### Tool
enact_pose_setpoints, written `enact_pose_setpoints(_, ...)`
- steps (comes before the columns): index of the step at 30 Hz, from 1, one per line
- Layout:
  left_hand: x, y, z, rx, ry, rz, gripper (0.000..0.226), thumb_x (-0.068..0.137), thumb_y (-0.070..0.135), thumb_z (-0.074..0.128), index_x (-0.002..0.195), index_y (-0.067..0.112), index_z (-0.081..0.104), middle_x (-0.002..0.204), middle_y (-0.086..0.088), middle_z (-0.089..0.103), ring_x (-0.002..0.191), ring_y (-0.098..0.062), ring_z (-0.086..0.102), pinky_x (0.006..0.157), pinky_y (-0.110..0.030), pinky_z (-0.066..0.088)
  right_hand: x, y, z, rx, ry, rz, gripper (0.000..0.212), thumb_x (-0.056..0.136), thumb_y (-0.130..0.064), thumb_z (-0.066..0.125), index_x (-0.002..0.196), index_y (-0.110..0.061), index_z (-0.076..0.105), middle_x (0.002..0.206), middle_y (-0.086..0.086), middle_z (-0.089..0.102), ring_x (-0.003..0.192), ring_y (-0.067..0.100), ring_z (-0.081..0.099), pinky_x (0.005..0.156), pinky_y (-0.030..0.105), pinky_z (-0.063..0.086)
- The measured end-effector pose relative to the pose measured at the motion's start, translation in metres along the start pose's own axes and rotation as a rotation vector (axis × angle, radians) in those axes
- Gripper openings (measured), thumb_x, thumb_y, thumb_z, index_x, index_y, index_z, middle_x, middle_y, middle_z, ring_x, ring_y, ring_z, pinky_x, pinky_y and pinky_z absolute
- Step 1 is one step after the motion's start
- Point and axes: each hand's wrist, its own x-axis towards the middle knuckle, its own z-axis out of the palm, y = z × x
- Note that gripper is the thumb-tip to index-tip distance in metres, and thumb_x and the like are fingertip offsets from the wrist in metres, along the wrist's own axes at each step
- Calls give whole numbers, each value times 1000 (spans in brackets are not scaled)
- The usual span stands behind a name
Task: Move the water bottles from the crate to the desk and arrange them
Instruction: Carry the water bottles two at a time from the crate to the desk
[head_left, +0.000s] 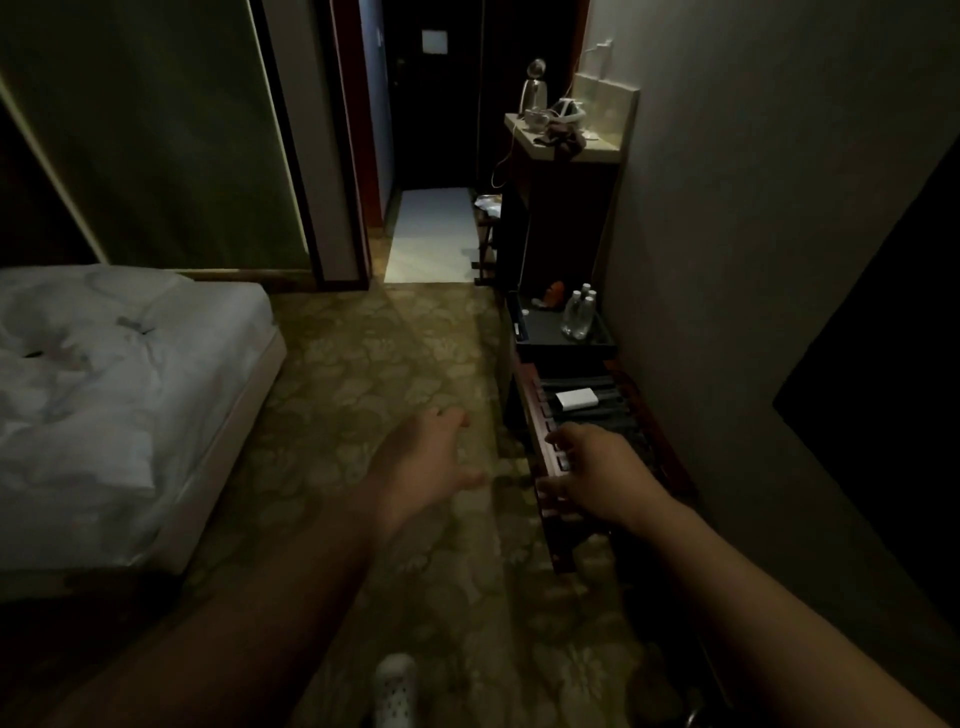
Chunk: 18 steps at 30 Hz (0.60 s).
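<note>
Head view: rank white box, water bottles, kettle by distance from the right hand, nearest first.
From the right hand, over the slatted rack:
1. white box, on the rack just ahead of the fingers.
2. water bottles, further along the wall in the dark tray.
3. kettle, on the raised counter near the hallway.

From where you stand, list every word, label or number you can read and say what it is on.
No text can be read.
Clear plastic water bottles in the dark tray: labels too small and dim.
White rectangular box on the slatted wooden rack: no print visible.
Pale sign on the far dark door: blurred.
</note>
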Motion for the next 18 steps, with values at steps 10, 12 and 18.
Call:
enact_pose_setpoints(10, 217, -74, -49, -11, -19, 111, 72, 73, 51, 78, 133, 22, 52, 129, -3, 56, 115, -19, 56, 95, -31, 48, 214, -42, -16, 18, 14, 34, 46, 79, -28, 81, 121, -21, 62, 111, -7, 62, 94, 7, 58, 76, 17, 46)
enact_pose_setpoints(12, 261, -86, -62, -1, -30, 135, 70, 73, 49, 78, 132, 22, 52, 128, -3, 56, 114, -19, 55, 93, -29, 47, 252, -47, -19, 39, 23, 53, 42, 81, -26, 79, 119, -21, 63, 105, -9, 59, 93, 6, 58, 78, 20, 50)
enact_pose_setpoints(18, 380, -96, -73, -3, -59, 206, 71, 73, 49, 79, 133, 23, 51, 127, -2, 56, 111, -17, 55, 88, -30, 49, 356, -23, -25, 55, 49, 133, 56, 76, -37, 82, 126, -25, 59, 120, -5, 59, 102, 10, 60, 82, 26, 55)
